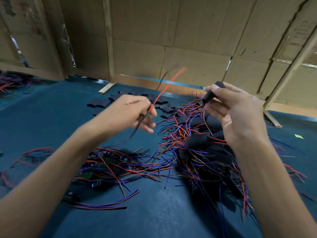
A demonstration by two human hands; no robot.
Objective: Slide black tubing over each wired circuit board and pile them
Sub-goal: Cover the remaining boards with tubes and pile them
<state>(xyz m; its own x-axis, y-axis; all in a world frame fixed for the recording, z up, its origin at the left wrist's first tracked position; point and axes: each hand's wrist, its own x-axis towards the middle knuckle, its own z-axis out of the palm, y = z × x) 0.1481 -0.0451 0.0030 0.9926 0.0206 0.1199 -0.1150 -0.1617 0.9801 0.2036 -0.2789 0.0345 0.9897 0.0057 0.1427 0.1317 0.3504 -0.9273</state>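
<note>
My left hand (132, 111) pinches a wired circuit board by its wires; a red wire (167, 86) sticks up and away, blurred, and a dark wire trails down to the left. The board itself is hidden in my fingers. My right hand (235, 110) grips a short piece of black tubing (211, 93) between thumb and fingers, held above the table to the right of the left hand. A pile of tubed boards (202, 143) with red and blue wires lies under my right hand. Bare green boards with wires (103, 166) lie under my left forearm.
Loose black tubing pieces (103, 103) lie at the back of the blue table (154, 212). Cardboard walls (171, 40) close off the back and right. More wired parts (13, 81) sit at the far left. A wooden strip (107, 88) lies at the wall's foot.
</note>
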